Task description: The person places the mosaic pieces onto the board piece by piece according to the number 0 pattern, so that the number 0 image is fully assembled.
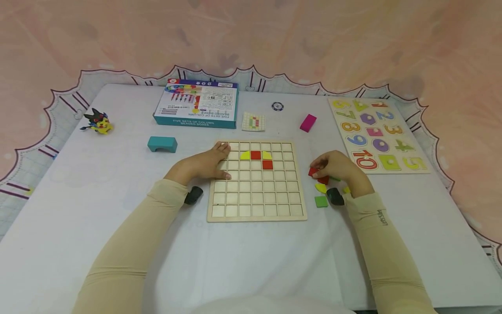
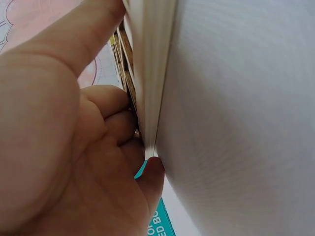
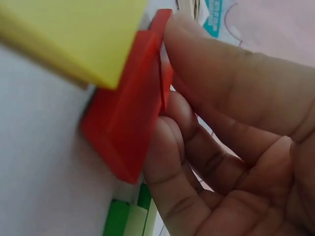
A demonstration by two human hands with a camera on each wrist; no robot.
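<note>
A wooden grid board point(image 1: 251, 198) lies flat on the table; its upper squares hold two yellow quarter-round tiles point(image 1: 245, 155) and two red square tiles point(image 1: 267, 165). My left hand point(image 1: 201, 165) rests on the board's left side, thumb and fingers spread over the rim. Right of the board, my right hand point(image 1: 335, 168) pinches a red tile point(image 3: 161, 37) between thumb and fingers. Against it lies another red tile point(image 3: 123, 113). Around that hand are a yellow piece point(image 1: 320, 188), a green square tile point(image 1: 321, 201) and further pieces partly covered by the hand.
Behind the board are a bead box point(image 1: 196, 104), a small pattern card point(image 1: 253, 121), a round chip point(image 1: 277, 106) and a magenta block point(image 1: 308, 123). A teal arch block point(image 1: 162, 144) and a toy figure point(image 1: 98, 122) are at left, a number puzzle point(image 1: 378, 135) at right.
</note>
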